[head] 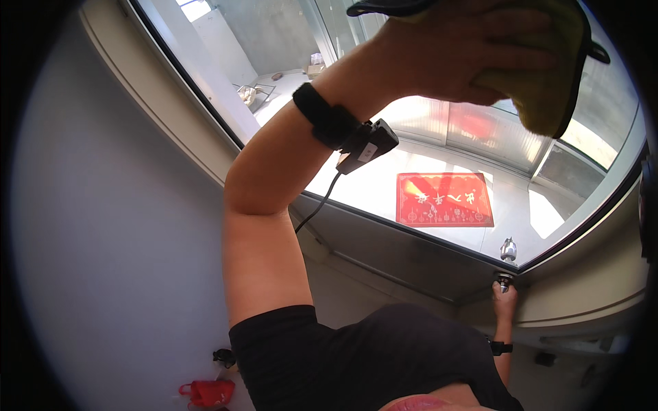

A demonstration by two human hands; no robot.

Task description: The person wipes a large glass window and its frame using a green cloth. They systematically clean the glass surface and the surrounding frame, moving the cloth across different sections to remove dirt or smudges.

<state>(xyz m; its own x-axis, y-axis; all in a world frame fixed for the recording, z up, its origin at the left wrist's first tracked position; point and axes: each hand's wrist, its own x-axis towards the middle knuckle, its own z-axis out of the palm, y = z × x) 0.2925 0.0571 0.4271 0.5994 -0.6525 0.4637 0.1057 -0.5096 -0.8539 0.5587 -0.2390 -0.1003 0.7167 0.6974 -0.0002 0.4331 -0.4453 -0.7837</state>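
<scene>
My left hand (483, 56) is raised at the top, its fingers spread over a yellow-green cloth (555, 97) with black edging, held at a window-like glass pane (360, 180). Whether the cloth touches the glass is hard to tell. A black strap with a small cabled device sits on that forearm. Low on the right, my right hand (505, 300) grips a metal door knob (504, 281) near the lower corner of the pane. Another metal knob (508, 249) shows through the glass.
Beyond the glass lie a red doormat (444, 200) bearing writing and a metal-framed stand (252, 96). A beige door frame (159, 113) borders the pane, beside a plain wall (118, 221). A red bag (208, 393) is at the lower left.
</scene>
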